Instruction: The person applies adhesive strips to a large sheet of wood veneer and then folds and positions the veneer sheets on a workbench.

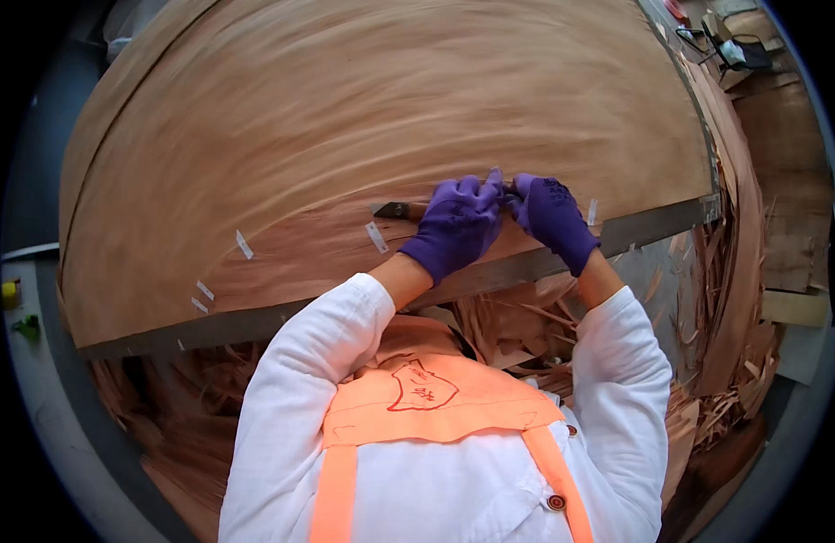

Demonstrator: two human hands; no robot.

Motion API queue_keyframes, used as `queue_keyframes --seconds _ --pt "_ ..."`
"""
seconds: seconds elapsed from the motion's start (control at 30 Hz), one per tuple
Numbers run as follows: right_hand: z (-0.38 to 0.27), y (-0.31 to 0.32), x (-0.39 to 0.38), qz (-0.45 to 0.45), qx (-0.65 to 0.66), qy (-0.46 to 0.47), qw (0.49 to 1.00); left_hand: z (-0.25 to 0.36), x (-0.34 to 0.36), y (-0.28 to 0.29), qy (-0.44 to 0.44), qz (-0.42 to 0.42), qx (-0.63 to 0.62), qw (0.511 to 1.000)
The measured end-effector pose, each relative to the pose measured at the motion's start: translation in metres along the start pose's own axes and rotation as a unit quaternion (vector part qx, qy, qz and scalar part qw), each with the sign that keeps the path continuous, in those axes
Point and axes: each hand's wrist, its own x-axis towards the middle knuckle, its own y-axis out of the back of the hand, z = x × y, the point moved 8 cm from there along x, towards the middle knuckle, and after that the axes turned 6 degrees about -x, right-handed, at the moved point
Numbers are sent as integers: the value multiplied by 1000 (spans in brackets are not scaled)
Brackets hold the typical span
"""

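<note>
Both my hands wear purple gloves and meet near the front edge of a broad sheet of wood veneer (pixel 390 118). In my left hand (pixel 455 222) is a knife (pixel 393 210) with a dark slanted blade and a brown handle; its blade end points left, and the fingers cover the rest. My right hand (pixel 549 215) is closed, its fingertips pinched together beside the left fingertips; whatever lies between them is hidden. Under the hands runs a redder veneer strip (pixel 318 240). Small white tape pieces stick to it, one (pixel 376 237) just left of my left hand.
A grey table edge (pixel 517 271) runs along the near side of the veneer. Torn veneer scraps (pixel 526 317) heap up below it, and long strips (pixel 739 244) hang at the right. A black item (pixel 748 52) lies among clutter at the far right.
</note>
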Motion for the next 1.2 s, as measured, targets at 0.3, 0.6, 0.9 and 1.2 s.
queue_keyframes --seconds 0.3,0.6,0.9,1.2 --pt "92 64 -91 18 471 -202 859 -20 -19 37 -87 67 -70 992" --pt "16 -2 -147 111 706 -144 685 -37 -30 29 -97 -34 131 986" --pt "-29 -32 -109 39 610 -246 752 -162 -52 86 19 146 150 978" --pt "-46 -38 -66 20 540 -144 829 -22 -91 28 -82 55 -54 994"
